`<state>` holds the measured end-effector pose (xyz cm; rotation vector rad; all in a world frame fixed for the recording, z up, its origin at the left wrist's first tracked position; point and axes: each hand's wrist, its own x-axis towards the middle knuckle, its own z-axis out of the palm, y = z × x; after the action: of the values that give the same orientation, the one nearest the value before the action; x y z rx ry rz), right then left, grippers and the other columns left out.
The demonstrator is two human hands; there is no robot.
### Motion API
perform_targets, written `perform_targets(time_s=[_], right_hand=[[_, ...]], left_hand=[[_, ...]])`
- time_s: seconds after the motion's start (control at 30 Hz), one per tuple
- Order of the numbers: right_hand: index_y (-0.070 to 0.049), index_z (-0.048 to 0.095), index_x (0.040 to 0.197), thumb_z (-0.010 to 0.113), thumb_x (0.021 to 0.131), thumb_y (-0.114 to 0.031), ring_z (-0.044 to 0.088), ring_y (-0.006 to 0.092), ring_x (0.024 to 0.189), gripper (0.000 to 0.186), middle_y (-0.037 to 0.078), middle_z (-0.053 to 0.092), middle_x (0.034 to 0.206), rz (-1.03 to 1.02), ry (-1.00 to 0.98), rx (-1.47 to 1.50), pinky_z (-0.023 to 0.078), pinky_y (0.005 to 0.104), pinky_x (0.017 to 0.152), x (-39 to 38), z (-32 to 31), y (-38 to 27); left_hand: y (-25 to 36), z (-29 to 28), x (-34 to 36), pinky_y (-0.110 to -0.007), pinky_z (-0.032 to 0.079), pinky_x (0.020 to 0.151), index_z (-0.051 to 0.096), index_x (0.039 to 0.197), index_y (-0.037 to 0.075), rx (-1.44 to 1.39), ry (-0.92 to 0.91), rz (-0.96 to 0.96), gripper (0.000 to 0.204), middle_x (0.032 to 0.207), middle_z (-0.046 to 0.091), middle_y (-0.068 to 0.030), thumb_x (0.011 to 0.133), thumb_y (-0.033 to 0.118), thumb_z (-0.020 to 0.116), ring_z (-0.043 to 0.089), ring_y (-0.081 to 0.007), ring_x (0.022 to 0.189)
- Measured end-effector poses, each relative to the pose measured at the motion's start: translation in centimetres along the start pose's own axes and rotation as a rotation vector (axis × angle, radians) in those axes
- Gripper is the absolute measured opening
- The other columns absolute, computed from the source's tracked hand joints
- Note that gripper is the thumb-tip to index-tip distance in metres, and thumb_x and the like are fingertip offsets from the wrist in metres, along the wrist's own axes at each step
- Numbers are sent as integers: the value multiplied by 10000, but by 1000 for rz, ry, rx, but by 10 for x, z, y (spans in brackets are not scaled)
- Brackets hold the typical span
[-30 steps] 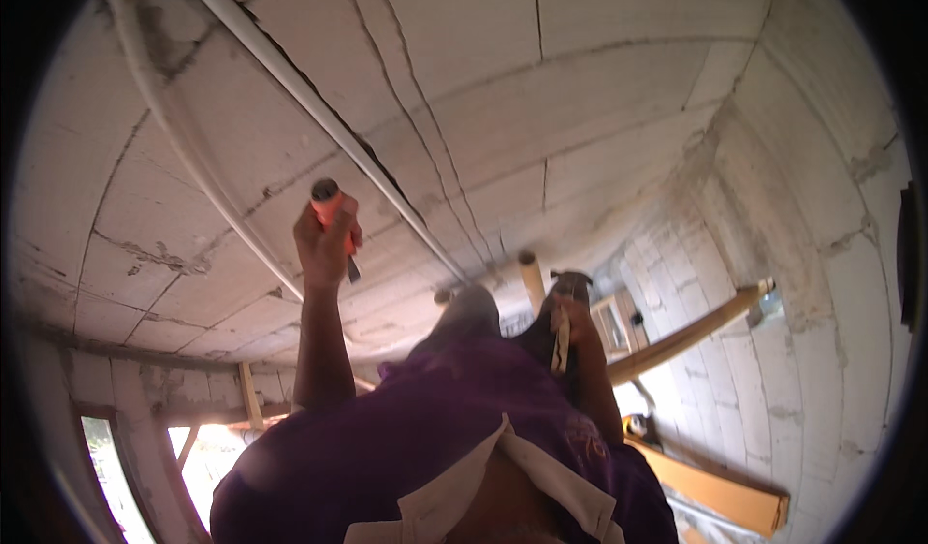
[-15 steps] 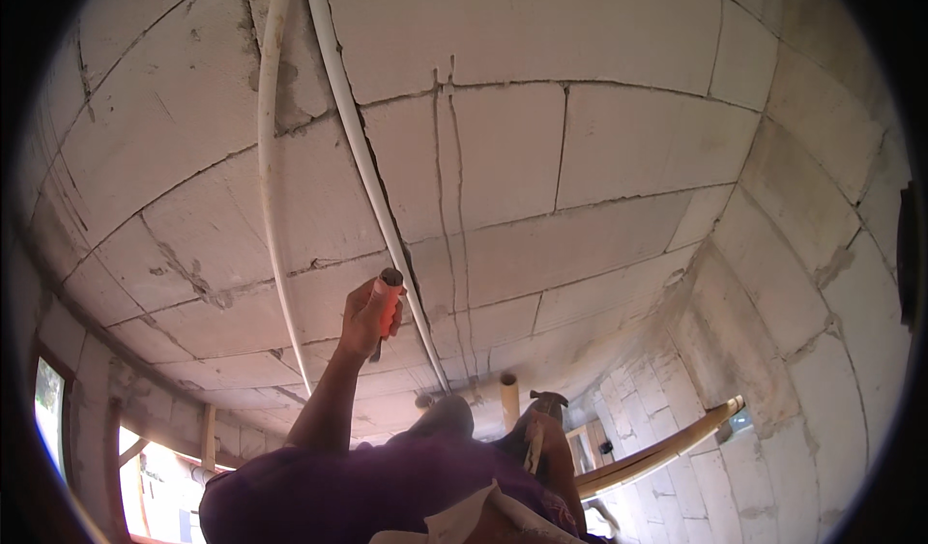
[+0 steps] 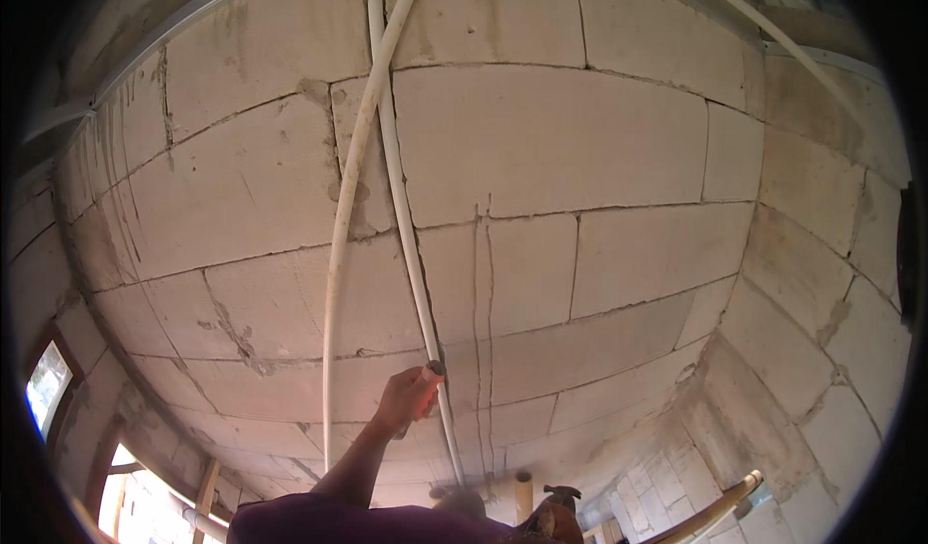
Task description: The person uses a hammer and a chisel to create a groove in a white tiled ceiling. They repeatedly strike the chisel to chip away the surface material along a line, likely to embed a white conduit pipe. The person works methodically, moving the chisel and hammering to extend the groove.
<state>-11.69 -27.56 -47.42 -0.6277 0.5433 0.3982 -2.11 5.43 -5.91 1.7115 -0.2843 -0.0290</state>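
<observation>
My left hand (image 3: pixel 394 405) is raised before the block wall, its fingers wrapped round a red-handled tool (image 3: pixel 423 396). The tool's round, dark end points up and a thin dark part shows below the fist; its exact kind is unclear. Behind it, a straight white pipe (image 3: pixel 410 244) runs up the wall along a cut groove. Low in the picture my right hand (image 3: pixel 553 525) is closed on a hammer (image 3: pixel 562 493), mostly hidden by the lower edge; the dark hammer head sticks up above the hand.
A second, bent white pipe (image 3: pixel 349 181) crosses the straight one near the top. Two thin grooves (image 3: pixel 483 322) run down the pale block wall (image 3: pixel 551 138). A tan pipe stub (image 3: pixel 523 496) stands low by the wall. A long curved wooden piece (image 3: pixel 715 507) lies at the lower right.
The view has tilted up, so the wall, pipes and both hands sit lower in the picture. My left hand with the red-handled tool is now in front of the straight pipe.
</observation>
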Motion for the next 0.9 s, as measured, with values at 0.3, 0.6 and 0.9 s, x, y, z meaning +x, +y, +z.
perform_targets(time_s=[0.3,0.6,0.9], right_hand=[[-130,529,767,598,922,-255,464,145,449,211,8,465,564,8,-8,2,410,294,433,6,11,-3],[-124,531,762,594,923,-253,465,149,450,216,11,465,563,11,-11,12,410,297,436,8,6,-1],[-118,533,758,590,924,-250,465,153,451,221,14,465,562,-39,-45,26,410,300,438,-3,-36,18]], left_hand=[[2,-4,2,-237,371,415,593,951,8,7,22,45,528,639,566,-54,937,529,510,508,-107,479],[24,-6,4,-211,400,433,621,930,33,-22,199,208,222,615,559,13,770,101,759,508,-50,488],[46,3,20,-215,399,433,608,974,16,-90,118,285,236,635,565,-15,821,156,722,504,-59,491]])
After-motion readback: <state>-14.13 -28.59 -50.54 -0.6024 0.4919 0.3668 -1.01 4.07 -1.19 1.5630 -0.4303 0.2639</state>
